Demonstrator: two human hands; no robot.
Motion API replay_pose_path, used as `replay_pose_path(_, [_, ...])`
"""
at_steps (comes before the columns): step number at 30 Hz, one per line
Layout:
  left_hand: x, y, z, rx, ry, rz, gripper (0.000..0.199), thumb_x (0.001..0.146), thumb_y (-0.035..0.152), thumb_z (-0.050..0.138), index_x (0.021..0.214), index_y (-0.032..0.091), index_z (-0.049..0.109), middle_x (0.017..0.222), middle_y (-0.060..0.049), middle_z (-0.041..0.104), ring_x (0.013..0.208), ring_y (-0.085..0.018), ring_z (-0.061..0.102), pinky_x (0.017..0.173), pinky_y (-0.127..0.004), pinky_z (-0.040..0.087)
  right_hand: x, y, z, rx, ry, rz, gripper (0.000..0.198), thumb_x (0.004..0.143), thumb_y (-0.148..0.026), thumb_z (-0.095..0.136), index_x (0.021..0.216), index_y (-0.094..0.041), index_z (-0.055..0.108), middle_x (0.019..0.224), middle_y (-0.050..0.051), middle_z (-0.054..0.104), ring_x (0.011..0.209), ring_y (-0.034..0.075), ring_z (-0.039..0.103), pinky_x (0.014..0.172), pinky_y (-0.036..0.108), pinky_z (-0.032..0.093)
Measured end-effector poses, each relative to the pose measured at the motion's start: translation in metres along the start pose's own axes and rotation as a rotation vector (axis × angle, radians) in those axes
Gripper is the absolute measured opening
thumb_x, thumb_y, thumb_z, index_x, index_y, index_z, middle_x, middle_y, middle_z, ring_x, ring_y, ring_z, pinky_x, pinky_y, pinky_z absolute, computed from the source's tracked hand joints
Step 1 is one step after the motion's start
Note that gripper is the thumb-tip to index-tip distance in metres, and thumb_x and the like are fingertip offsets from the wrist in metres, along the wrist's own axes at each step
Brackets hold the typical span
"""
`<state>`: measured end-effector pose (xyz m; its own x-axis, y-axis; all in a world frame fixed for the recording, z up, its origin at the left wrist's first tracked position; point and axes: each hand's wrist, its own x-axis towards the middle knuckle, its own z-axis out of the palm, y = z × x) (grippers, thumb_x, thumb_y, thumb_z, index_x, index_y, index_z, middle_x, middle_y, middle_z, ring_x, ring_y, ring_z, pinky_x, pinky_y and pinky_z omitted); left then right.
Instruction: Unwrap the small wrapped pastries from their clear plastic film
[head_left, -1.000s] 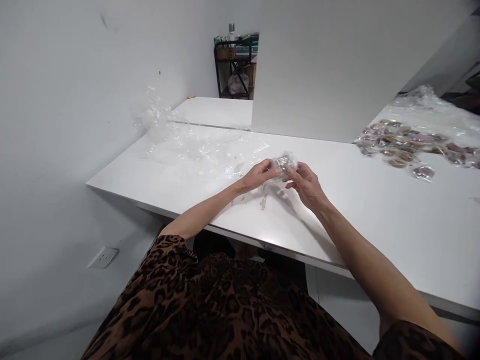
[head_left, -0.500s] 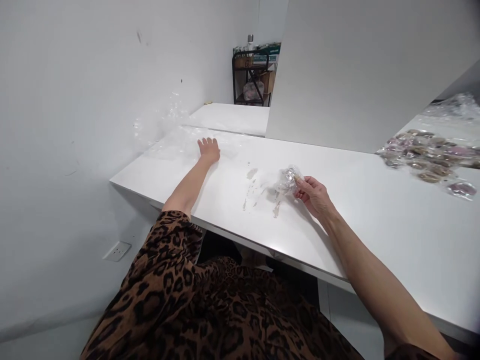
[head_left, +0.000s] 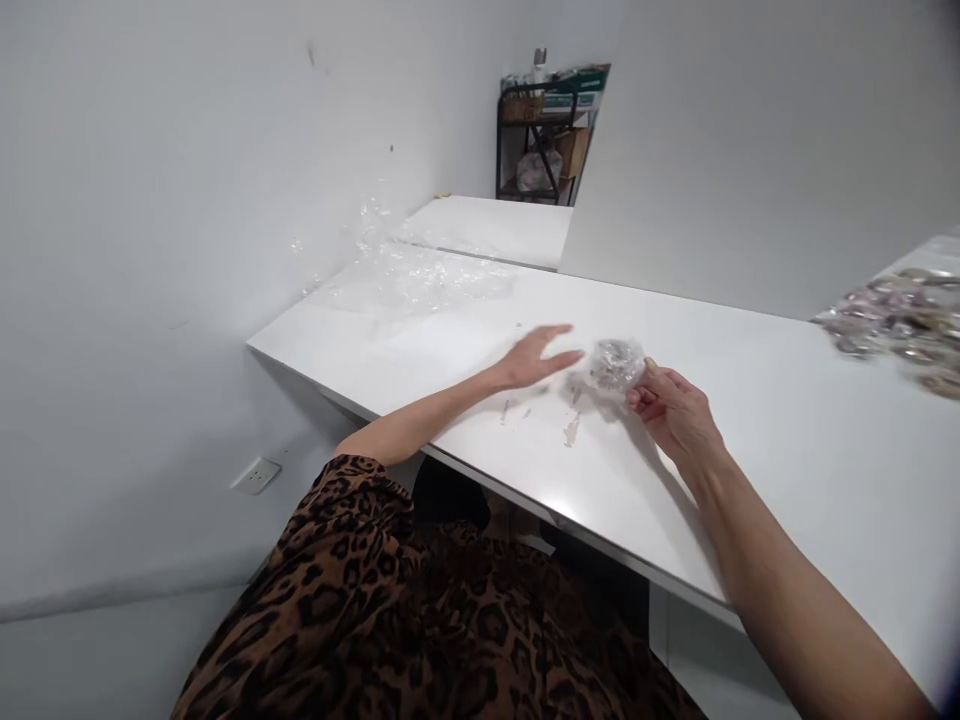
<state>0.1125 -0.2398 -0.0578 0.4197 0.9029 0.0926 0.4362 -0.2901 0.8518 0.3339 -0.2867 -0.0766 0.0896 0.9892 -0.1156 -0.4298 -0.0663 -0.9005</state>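
Observation:
A small clear plastic-wrapped bundle (head_left: 615, 365), with something greyish and shiny inside, is pinched in my right hand (head_left: 679, 405) just above the white table (head_left: 510, 450). What the wrapping contains is too blurred to name. My left hand (head_left: 534, 357) hovers to the left of the bundle, thumb and fingers apart, holding nothing and not touching it. Crumpled clear plastic (head_left: 427, 275) lies on the table's far left part, against the wall.
Several plastic-packed brown and pinkish pieces (head_left: 907, 320) lie on the right. A grey upright panel (head_left: 750, 150) borders the table's back edge. Beyond stands a dark shelf rack (head_left: 536, 130) with boxes. A wall (head_left: 150, 250) runs along the left, with an outlet (head_left: 256, 476).
My left hand has left the crumpled plastic and moved right, close to the wrapped bundle. My right hand still holds the bundle. The view has turned slightly left.

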Motion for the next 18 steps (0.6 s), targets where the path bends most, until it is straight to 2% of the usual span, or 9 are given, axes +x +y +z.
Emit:
replay_pose_path(1, [0.0, -0.004, -0.02, 0.114, 0.13, -0.026, 0.049, 0.093, 0.044, 0.073, 0.137, 0.024, 0.067, 0.146, -0.013, 0.064, 0.137, -0.028, 0.059, 0.119, -0.038, 0.043, -0.001, -0.001, -0.002, 0.0, -0.003, -0.003, 0.047, 0.057, -0.048, 0.101, 0.073, -0.019, 0.068, 0.063, -0.003, 0.062, 0.052, 0.009, 0.058, 0.047, 0.021, 0.052])
replay_pose_path(3, [-0.003, -0.02, -0.069, 0.256, 0.399, -0.156, 0.069, 0.089, 0.038, 0.077, 0.152, 0.02, 0.054, 0.169, -0.015, 0.037, 0.161, -0.034, 0.023, 0.133, -0.048, 0.014, -0.003, -0.004, -0.004, -0.016, -0.015, 0.006, 0.043, 0.062, -0.047, 0.099, 0.074, -0.02, 0.069, 0.063, -0.002, 0.06, 0.054, 0.01, 0.058, 0.048, 0.021, 0.052])
replay_pose_path(5, [-0.01, -0.045, -0.126, 0.35, 0.636, -0.338, 0.088, 0.091, 0.039, 0.072, 0.164, 0.01, 0.032, 0.177, -0.02, 0.004, 0.164, -0.04, -0.011, 0.131, -0.056, -0.01, -0.006, -0.008, -0.002, -0.048, -0.025, 0.039, 0.04, 0.065, -0.048, 0.097, 0.073, -0.02, 0.069, 0.063, -0.002, 0.059, 0.055, 0.01, 0.057, 0.048, 0.022, 0.051])
replay_pose_path(6, [-0.013, -0.061, -0.153, 0.379, 0.72, -0.43, 0.099, 0.09, 0.039, 0.071, 0.167, 0.006, 0.019, 0.176, -0.023, -0.009, 0.161, -0.043, -0.02, 0.127, -0.061, -0.016, -0.008, -0.009, 0.0, -0.067, -0.027, 0.06, 0.039, 0.067, -0.048, 0.096, 0.073, -0.021, 0.069, 0.063, -0.001, 0.058, 0.055, 0.011, 0.056, 0.049, 0.023, 0.05])
replay_pose_path(7, [-0.014, -0.078, -0.18, 0.411, 0.78, -0.545, 0.106, 0.088, 0.04, 0.072, 0.169, 0.006, 0.012, 0.176, -0.023, -0.014, 0.161, -0.045, -0.022, 0.126, -0.064, -0.017, -0.009, -0.01, 0.001, -0.088, -0.028, 0.084, 0.039, 0.068, -0.049, 0.096, 0.073, -0.021, 0.07, 0.063, -0.001, 0.057, 0.056, 0.011, 0.056, 0.049, 0.023, 0.05])
replay_pose_path(9, [-0.009, -0.113, -0.223, 0.546, 0.793, -0.89, 0.107, 0.089, 0.054, 0.065, 0.17, 0.012, 0.01, 0.177, -0.022, -0.004, 0.164, -0.044, -0.006, 0.129, -0.063, -0.004, -0.009, -0.01, 0.002, -0.133, -0.031, 0.135, 0.038, 0.069, -0.05, 0.095, 0.074, -0.021, 0.07, 0.064, -0.001, 0.056, 0.056, 0.011, 0.054, 0.051, 0.024, 0.049])
replay_pose_path(11, [0.011, -0.143, -0.252, 0.625, 0.74, -1.029, 0.104, 0.089, 0.062, 0.058, 0.17, 0.015, 0.013, 0.175, -0.024, 0.015, 0.163, -0.044, 0.011, 0.13, -0.062, 0.007, -0.007, -0.007, 0.0, -0.196, -0.035, 0.186, 0.038, 0.071, -0.052, 0.092, 0.077, -0.022, 0.07, 0.065, 0.0, 0.056, 0.058, 0.012, 0.052, 0.05, 0.025, 0.047])
replay_pose_path(14, [0.067, -0.173, -0.264, 0.686, 0.648, -0.971, 0.099, 0.09, 0.065, 0.052, 0.17, 0.018, 0.02, 0.17, -0.024, 0.028, 0.16, -0.044, 0.021, 0.128, -0.063, 0.012, -0.001, -0.001, -0.009, -0.287, -0.03, 0.264, 0.04, 0.074, -0.057, 0.089, 0.081, -0.023, 0.07, 0.062, 0.001, 0.054, 0.058, 0.014, 0.049, 0.048, 0.026, 0.042])
replay_pose_path(18, [0.151, -0.19, -0.245, 0.703, 0.611, -0.772, 0.089, 0.092, 0.063, 0.049, 0.167, 0.018, 0.03, 0.167, -0.024, 0.034, 0.157, -0.044, 0.026, 0.128, -0.063, 0.014, 0.002, -0.002, -0.016, -0.311, 0.026, 0.307, 0.04, 0.075, -0.057, 0.088, 0.087, -0.023, 0.07, 0.062, 0.0, 0.053, 0.058, 0.013, 0.047, 0.051, 0.026, 0.042])
